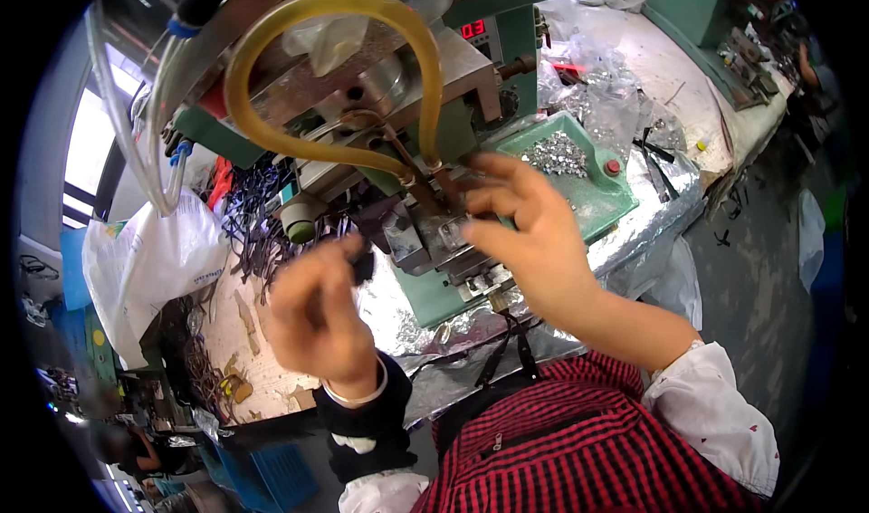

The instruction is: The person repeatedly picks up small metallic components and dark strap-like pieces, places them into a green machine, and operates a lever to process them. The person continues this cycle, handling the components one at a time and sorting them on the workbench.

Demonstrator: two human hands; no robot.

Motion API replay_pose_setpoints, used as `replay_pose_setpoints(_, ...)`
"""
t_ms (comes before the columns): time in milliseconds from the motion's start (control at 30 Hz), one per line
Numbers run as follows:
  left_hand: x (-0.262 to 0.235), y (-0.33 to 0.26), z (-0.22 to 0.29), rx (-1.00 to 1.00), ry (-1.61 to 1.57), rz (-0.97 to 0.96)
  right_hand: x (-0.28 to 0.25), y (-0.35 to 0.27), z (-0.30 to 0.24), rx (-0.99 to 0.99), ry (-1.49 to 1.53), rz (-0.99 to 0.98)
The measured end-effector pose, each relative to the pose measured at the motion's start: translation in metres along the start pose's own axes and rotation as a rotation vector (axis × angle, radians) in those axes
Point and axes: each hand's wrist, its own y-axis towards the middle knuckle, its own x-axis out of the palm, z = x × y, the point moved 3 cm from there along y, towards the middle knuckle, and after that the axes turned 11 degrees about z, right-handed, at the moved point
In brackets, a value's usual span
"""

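Observation:
My left hand [319,314], blurred by motion, is left of the machine's work head with its fingers curled together. A small dark piece [363,267] shows at its fingertips, too smeared to name. My right hand [539,232] reaches to the right side of the metal tooling [453,234], thumb and fingers apart and nothing visible between them. Its fingertips are close to the copper-coloured electrodes [424,196] of the green bench machine [514,47]. A thick yellow hose [237,78] loops above the electrodes.
Right of the machine, a green tray [602,210] holds many small shiny metal parts [557,155]. Black straps [262,210] lie heaped on the left, by a white plastic bag [154,259]. Foil [670,180] covers the bench edge; black strips [656,164] lie there.

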Motion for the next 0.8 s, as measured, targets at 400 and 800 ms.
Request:
replay_pose_setpoints(400, 0.036, -0.069, 0.002, 0.536, 0.119, -0.450, -0.117, 0.067, 0.035, -0.361, -0.259, 0.391)
replay_pose_setpoints(800, 0.019, -0.081, 0.008, 0.278, 0.137, -0.404, -0.122, 0.030, 0.078, -0.529, -1.277, 0.231)
